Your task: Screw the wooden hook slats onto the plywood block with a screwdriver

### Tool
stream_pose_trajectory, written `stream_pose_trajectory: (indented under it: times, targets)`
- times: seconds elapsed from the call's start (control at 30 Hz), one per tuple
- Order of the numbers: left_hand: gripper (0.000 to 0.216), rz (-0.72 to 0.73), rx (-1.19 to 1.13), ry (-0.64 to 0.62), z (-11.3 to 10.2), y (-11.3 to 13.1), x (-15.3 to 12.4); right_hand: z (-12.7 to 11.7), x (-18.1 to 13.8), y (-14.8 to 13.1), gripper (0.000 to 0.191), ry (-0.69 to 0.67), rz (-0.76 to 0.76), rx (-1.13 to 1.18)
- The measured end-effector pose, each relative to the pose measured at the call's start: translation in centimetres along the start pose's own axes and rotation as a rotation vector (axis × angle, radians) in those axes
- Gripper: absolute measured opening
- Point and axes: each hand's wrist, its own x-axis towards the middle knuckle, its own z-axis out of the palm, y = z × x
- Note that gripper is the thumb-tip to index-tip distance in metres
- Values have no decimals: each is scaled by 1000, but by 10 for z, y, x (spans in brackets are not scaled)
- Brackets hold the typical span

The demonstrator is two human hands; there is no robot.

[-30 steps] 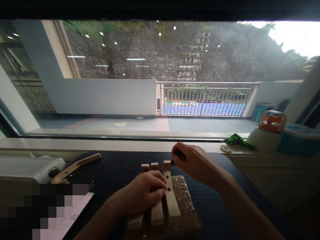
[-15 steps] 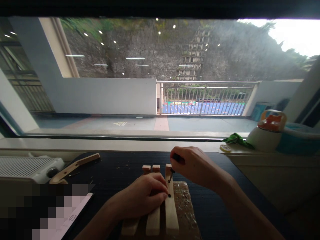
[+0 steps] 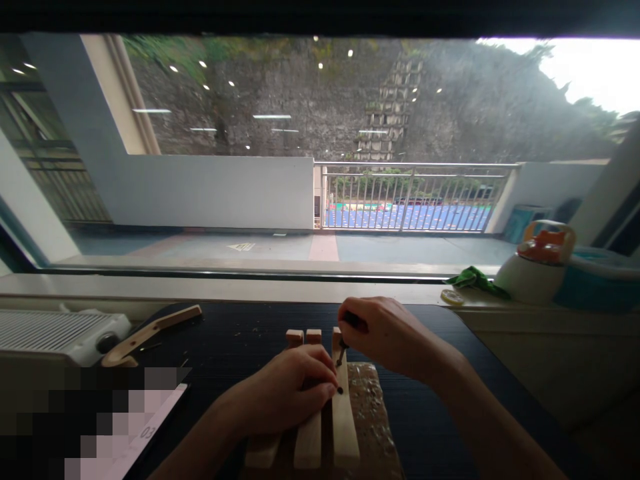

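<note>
My right hand [image 3: 385,337] is closed round the dark handle of a screwdriver [image 3: 355,323]. Its thin shaft slants down to a hole or screw near the upper part of a pale wooden piece [image 3: 345,430]. A second dark hole or screw shows lower on that piece. Fingers of my left hand [image 3: 290,387] are bent against the left edge of the same piece, the palm lying over two similar wooden pieces [image 3: 308,443] beside it. All three lie on a brown block wrapped in shiny clear film [image 3: 367,400].
Another curved wooden piece [image 3: 173,321] lies at the table's left, by a white slatted appliance [image 3: 55,333]. A phone-like screen [image 3: 150,427] is at lower left, partly blurred out. A green cloth [image 3: 473,280] and a white jug with an orange top [image 3: 530,273] stand on the windowsill.
My right hand has turned slightly and dropped a little with the screwdriver. My left hand keeps its place on the wooden pieces. The whole view has shifted very slightly.
</note>
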Motion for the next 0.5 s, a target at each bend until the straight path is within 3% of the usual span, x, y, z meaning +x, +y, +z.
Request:
stream_pose_trajectory:
  times: [0.17,0.5]
  targets:
    - [24,-3,19,1,0,1,0,-3,-2,3,15,-58,9,66]
    - [23,-36,20,-2,2,-2,1,8,7,3,24,-18,147,18]
